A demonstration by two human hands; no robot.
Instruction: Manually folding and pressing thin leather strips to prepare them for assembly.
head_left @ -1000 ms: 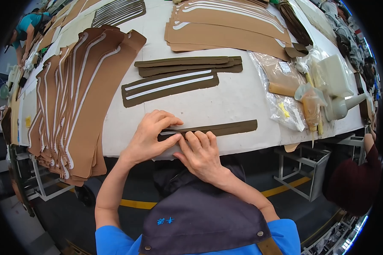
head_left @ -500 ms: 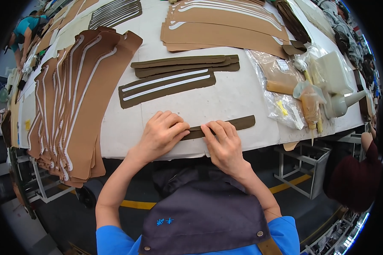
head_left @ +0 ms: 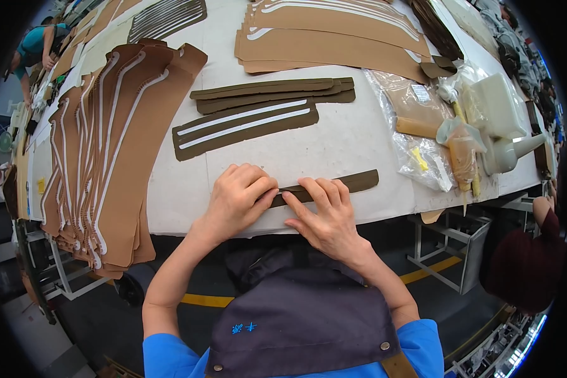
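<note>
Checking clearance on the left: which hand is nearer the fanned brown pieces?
Left. The left hand is right of the fanned brown pieces, apart from them; the right hand is farther right.

I have a first strip (head_left: 362,181) near the front edge of the table (head_left: 176,201). Behind it lies a second strip (head_left: 246,129), then a strip stack (head_left: 271,96). Left of these, I see a panel pile (head_left: 129,157) hanging partly over the edge; farther back, another panel pile (head_left: 315,50). To the right lies a plastic bag (head_left: 419,107), a nozzle bottle (head_left: 502,155) right of that.
</note>
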